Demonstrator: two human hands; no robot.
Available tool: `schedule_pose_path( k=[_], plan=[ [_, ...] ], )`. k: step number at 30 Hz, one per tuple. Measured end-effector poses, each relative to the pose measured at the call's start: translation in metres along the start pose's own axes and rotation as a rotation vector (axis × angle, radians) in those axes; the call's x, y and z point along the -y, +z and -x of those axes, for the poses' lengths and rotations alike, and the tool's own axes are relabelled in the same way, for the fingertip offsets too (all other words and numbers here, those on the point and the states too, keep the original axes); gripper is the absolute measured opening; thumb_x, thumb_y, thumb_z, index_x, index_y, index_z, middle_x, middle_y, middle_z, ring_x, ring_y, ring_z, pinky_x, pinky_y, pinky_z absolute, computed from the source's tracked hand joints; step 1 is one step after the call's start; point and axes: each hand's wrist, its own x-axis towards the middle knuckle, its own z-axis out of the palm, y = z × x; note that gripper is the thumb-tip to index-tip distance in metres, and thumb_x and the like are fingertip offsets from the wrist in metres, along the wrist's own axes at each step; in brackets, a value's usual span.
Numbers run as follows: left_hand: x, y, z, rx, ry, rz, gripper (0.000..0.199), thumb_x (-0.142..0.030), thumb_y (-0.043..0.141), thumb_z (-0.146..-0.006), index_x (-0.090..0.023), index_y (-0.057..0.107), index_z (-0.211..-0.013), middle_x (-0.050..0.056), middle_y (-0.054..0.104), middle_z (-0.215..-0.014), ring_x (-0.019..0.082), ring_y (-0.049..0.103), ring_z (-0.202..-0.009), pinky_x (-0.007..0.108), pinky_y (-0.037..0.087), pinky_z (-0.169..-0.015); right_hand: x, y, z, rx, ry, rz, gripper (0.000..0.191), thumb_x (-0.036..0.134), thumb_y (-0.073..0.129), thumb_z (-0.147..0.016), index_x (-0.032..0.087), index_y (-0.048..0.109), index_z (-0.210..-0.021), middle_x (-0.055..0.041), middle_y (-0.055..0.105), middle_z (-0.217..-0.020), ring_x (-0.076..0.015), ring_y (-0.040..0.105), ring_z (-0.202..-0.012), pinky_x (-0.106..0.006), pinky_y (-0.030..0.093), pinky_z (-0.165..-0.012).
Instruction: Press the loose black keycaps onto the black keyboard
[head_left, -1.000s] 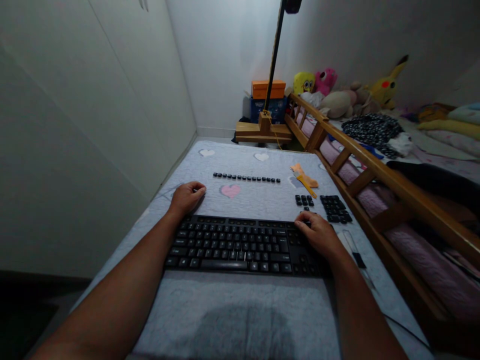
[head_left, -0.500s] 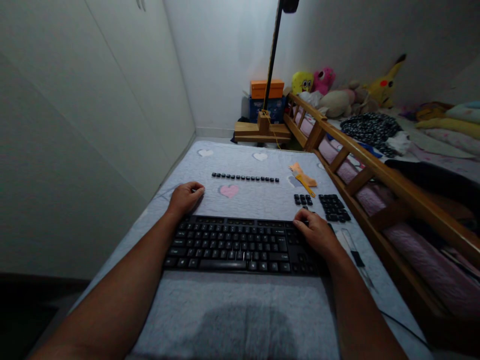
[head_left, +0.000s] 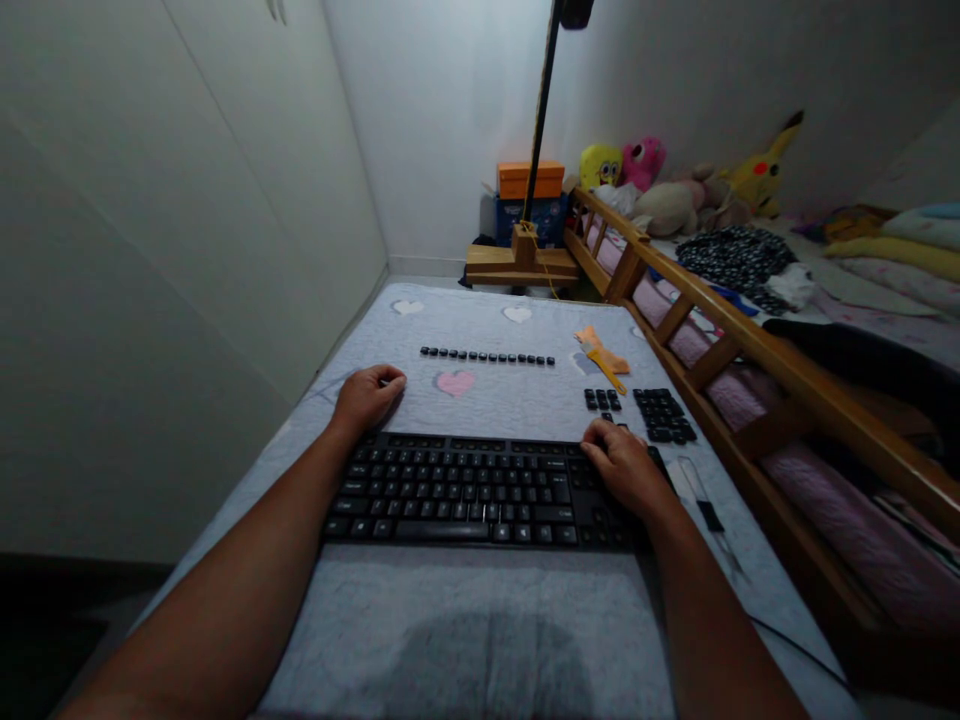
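Note:
A black keyboard (head_left: pixel 457 490) lies on the cloth-covered table; its top row and right-hand section lack keycaps. My left hand (head_left: pixel 371 395) rests just beyond its upper left corner, fingers curled together; whatever they may hold is hidden. Over the keyboard's upper right part is my right hand (head_left: pixel 619 455), fingers bent and closed, their contents too small to make out. Beyond the keyboard, loose black keycaps form a long row (head_left: pixel 487 356). A small group of keycaps (head_left: pixel 602 399) and a larger block of keycaps (head_left: pixel 664 415) lie past my right hand.
A yellow-handled brush (head_left: pixel 606 369) lies on an orange cloth (head_left: pixel 611 352). Right of the keyboard is a wire tool (head_left: pixel 709 512), with a black cable (head_left: pixel 799 652) nearer me. A wooden bed rail (head_left: pixel 750 345) runs along the table's right side.
The whole view has shifted slightly, with things appearing a little further left. My right hand's fingers have moved a little at the keyboard's upper edge; my left hand stays in place.

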Motion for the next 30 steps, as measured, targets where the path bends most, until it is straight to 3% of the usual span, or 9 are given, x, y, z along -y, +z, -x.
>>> schedule_pose_path(
  k=[11, 15, 18, 24, 27, 30],
  plan=[
    [0.001, 0.001, -0.001, 0.009, -0.01, 0.021, 0.038, -0.046, 0.052, -0.073, -0.017, 0.072, -0.086, 0.005, 0.075, -0.089, 0.02, 0.065, -0.078, 0.027, 0.048, -0.074, -0.009, -0.001, 0.0, -0.059, -0.007, -0.221, 0.012, 0.029, 0.045, -0.082, 0.023, 0.055, -0.082, -0.0017, 0.063, -0.081, -0.0196, 0.059, -0.082, -0.031, 0.042, -0.078],
    [0.001, 0.002, -0.001, 0.011, -0.012, 0.023, 0.037, -0.046, 0.051, -0.074, -0.017, 0.072, -0.086, 0.006, 0.074, -0.088, 0.02, 0.065, -0.077, 0.028, 0.047, -0.072, -0.003, -0.014, 0.0, -0.174, 0.038, -0.287, 0.02, 0.037, 0.047, -0.083, 0.022, 0.06, -0.085, -0.003, 0.066, -0.086, -0.0202, 0.06, -0.084, -0.031, 0.043, -0.079],
    [0.002, 0.002, -0.001, 0.013, -0.003, 0.028, 0.037, -0.047, 0.051, -0.075, -0.018, 0.072, -0.085, 0.007, 0.074, -0.088, 0.02, 0.064, -0.077, 0.028, 0.046, -0.072, 0.003, -0.029, -0.008, -0.179, -0.003, -0.224, 0.023, 0.039, 0.05, -0.082, 0.022, 0.064, -0.084, -0.0036, 0.068, -0.085, -0.0204, 0.061, -0.082, -0.031, 0.043, -0.078],
    [0.0, 0.001, -0.001, 0.015, -0.016, 0.038, 0.035, -0.046, 0.051, -0.075, -0.019, 0.071, -0.084, 0.006, 0.074, -0.085, 0.02, 0.064, -0.074, 0.029, 0.046, -0.072, 0.012, -0.049, -0.057, -0.179, -0.098, 0.014, 0.016, 0.03, 0.055, -0.079, 0.022, 0.068, -0.08, -0.0056, 0.071, -0.09, -0.0212, 0.062, -0.086, -0.032, 0.043, -0.081],
    [-0.002, 0.0, 0.0, 0.019, -0.011, 0.05, 0.034, -0.045, 0.051, -0.075, -0.019, 0.071, -0.083, 0.006, 0.074, -0.085, 0.02, 0.064, -0.076, 0.029, 0.046, -0.073, 0.013, -0.043, -0.091, -0.123, -0.074, 0.134, 0.017, 0.023, 0.055, -0.08, 0.02, 0.07, -0.086, -0.0068, 0.071, -0.1, -0.0205, 0.063, -0.093, -0.031, 0.043, -0.085],
    [-0.002, 0.0, 0.0, 0.025, -0.02, 0.05, 0.034, -0.045, 0.051, -0.076, -0.019, 0.071, -0.083, 0.006, 0.074, -0.087, 0.02, 0.064, -0.076, 0.029, 0.046, -0.072, 0.012, -0.028, -0.12, -0.09, -0.059, 0.159, 0.018, 0.016, 0.056, -0.078, 0.018, 0.072, -0.087, -0.0096, 0.072, -0.098, -0.0219, 0.064, -0.094, -0.031, 0.044, -0.086]
  ],
)
